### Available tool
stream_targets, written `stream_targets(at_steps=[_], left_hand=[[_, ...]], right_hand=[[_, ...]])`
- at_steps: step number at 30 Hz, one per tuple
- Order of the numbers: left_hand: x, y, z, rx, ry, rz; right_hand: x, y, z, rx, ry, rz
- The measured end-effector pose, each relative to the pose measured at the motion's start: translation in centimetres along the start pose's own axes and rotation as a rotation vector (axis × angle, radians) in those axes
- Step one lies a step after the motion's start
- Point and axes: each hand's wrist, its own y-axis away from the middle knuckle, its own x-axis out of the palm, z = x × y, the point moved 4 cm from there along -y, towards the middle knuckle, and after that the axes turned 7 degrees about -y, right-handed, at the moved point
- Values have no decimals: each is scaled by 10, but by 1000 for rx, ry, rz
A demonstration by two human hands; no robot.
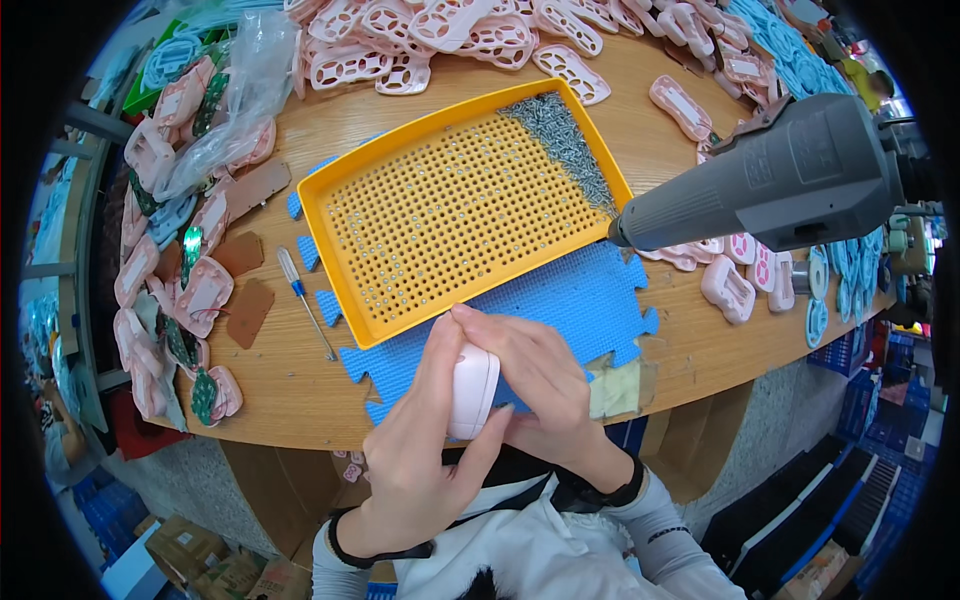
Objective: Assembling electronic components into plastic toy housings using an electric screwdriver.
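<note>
Blue mat (575, 300), rounded pale-pink casing (474, 388)

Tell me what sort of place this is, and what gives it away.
Probably a small-parts assembly workshop or factory floor: there is a yellow tray with screws heaped at one end, a screwdriver lying to its left, and piles of similar pink parts beyond it.

- Left hand (408, 440) and right hand (545, 385) are partly hiding the pink casing (474, 388).
- The yellow tray (430, 124) is covering some blue mat (565, 295).
- The upper edge is cutting off pink frames (448, 22).
</note>
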Motion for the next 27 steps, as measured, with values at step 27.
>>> stream_targets(at_steps=[27], left_hand=[[-18,7,44,-149,582,-550]], right_hand=[[16,16,-9,287,-433,5]])
